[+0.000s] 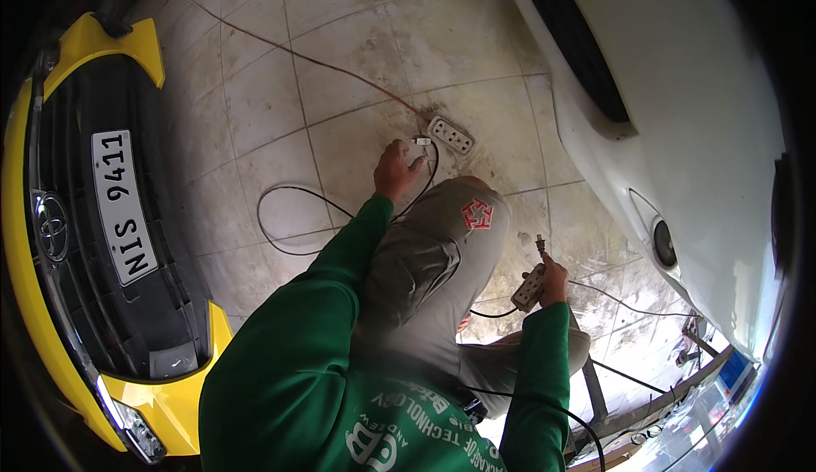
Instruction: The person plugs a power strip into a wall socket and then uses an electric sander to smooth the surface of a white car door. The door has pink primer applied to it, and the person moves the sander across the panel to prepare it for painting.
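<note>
On the tiled floor ahead lies a white multi-socket power strip (450, 135) with an orange-brown cord running off to the far left. Close beside it is a small pale plug (422, 141) on a black cable. My left hand (398, 173) is just short of that plug, thumb and fingers apart, with nothing visible between them. At my right, my right hand (555, 282) is closed around a second, dirty power strip (529, 288). A two-pin plug (540, 243) sticks up at the fingertips of the same hand; how it is gripped is partly hidden.
A yellow car bumper with a black grille (93, 217) stands along the left. To the right is a white car bumper (680, 90). The black cable loops (263, 209) over the floor tiles, left of my knee. Metal bars (592, 387) and loose wires lie at lower right.
</note>
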`<state>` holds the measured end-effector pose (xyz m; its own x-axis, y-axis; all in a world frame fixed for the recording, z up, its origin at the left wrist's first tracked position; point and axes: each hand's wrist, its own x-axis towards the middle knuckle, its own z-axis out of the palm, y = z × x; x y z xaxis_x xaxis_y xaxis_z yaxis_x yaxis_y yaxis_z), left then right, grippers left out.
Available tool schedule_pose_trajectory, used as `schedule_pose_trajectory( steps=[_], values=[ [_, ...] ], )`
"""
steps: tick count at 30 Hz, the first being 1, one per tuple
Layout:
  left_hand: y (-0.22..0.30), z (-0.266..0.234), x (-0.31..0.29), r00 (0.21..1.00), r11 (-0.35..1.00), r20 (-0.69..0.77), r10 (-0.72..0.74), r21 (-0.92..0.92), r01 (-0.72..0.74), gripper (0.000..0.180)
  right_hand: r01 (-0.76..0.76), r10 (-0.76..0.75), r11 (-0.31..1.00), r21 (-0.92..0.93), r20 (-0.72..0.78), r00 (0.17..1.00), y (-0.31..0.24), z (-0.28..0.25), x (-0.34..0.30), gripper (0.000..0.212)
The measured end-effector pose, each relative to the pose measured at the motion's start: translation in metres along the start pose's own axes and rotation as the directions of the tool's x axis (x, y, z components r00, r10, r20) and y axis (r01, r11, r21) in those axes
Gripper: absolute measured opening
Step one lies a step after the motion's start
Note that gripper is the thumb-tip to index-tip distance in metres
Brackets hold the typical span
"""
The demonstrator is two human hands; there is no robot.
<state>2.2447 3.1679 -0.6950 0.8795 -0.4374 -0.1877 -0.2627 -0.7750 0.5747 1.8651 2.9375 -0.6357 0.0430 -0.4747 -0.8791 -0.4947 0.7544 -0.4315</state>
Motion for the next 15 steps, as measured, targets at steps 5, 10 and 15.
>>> schedule_pose_trajectory(
  steps=[5,10,15],
  values=[
    [0.008,-0.001,-0.010,0.984,0.988,0.172,0.042,0.140,-0.067,0.057,0.003,-0.003,1.000,0.013,0.032,0.999,0.013,0.002,-0.003,0.037],
    [0.023,0.024,-0.004,0.987,0.986,0.033,-0.160,0.045,0.159,0.065,0.049,-0.049,0.997,0.053,0.006,0.999,0.017,-0.007,-0.006,0.035],
    [0.009,0.031,0.043,0.953,0.925,0.005,-0.303,-0.237,0.295,0.056,0.070,-0.069,0.997,0.039,-0.021,0.997,0.009,0.003,-0.018,0.034]
  ],
)
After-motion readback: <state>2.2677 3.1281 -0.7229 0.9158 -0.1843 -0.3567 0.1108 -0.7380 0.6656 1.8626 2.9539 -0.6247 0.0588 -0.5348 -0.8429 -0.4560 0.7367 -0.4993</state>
